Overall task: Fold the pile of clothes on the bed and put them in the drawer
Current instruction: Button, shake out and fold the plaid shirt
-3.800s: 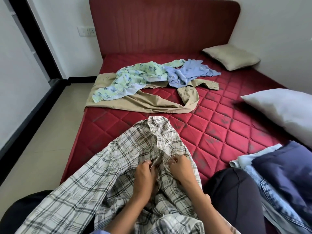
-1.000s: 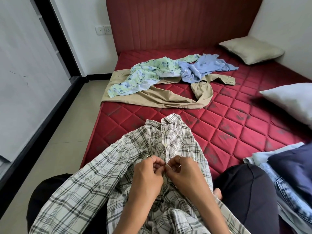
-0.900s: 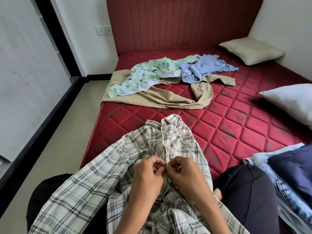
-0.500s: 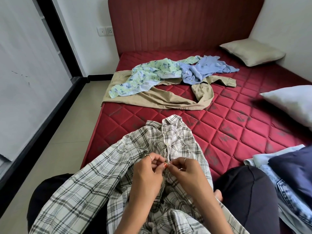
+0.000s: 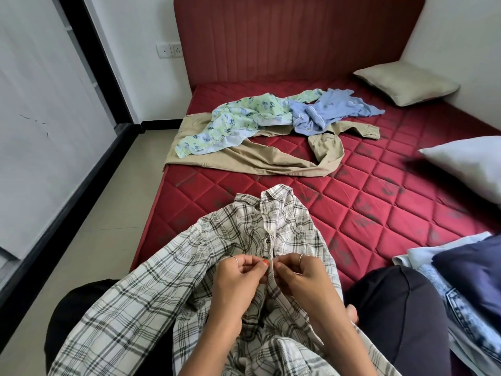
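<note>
Pinching the plaid shirt (image 5: 252,240) placket, lower center: left hand (image 5: 238,278), right hand (image 5: 301,278). Red quilted bed (image 5: 379,191); tiled floor (image 5: 89,240) left.

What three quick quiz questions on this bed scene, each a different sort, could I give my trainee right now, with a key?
1. True or false: both hands pinch the front placket of the grey and white plaid button shirt.
2. Multiple choice: the green floral print garment lies partly on which item? A) the beige trousers B) the white pillow C) the folded denim jeans
3. Fill in: the crumpled light blue shirt lies nearer the ____ of the red quilted mattress.

Key
1. True: the left hand and the right hand meet at the button line.
2. A
3. headboard
</note>
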### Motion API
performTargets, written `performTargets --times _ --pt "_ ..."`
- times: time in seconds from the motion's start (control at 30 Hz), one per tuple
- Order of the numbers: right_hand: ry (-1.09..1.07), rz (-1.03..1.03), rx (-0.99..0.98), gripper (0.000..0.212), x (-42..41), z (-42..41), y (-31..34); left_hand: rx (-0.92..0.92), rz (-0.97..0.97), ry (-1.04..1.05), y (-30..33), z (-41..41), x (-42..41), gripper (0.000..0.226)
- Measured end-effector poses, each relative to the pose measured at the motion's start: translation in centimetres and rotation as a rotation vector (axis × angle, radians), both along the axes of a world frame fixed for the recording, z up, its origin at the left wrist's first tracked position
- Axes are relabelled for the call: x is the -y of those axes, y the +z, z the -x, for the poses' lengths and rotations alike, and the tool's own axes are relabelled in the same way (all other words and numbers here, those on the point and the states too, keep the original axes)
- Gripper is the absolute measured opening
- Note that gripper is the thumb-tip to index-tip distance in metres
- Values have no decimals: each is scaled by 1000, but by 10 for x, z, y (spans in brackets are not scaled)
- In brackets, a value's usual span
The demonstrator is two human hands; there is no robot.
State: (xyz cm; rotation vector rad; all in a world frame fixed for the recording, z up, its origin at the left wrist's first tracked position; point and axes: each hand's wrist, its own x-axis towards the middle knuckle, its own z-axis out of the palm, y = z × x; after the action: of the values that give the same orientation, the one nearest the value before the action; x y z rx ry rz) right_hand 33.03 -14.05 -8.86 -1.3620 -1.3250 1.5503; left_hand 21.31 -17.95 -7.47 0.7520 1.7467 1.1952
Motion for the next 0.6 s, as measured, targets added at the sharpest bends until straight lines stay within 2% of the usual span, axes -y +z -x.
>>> performTargets --times 0.13,0.27,0.47,0.6 --pt "11 -56 74 15 -2 -1 -5 180 54 18 -3 1 -1 10" --pt "14 -88 103 13 -3 0 -8 285 62 52 -5 0 -2 13" --pt "-3 -83 83 12 -4 0 -10 402 69 79 0 -1 -5 7" --pt "11 -55 67 9 -5 1 -10 399 76 67 1 2 -5 5"
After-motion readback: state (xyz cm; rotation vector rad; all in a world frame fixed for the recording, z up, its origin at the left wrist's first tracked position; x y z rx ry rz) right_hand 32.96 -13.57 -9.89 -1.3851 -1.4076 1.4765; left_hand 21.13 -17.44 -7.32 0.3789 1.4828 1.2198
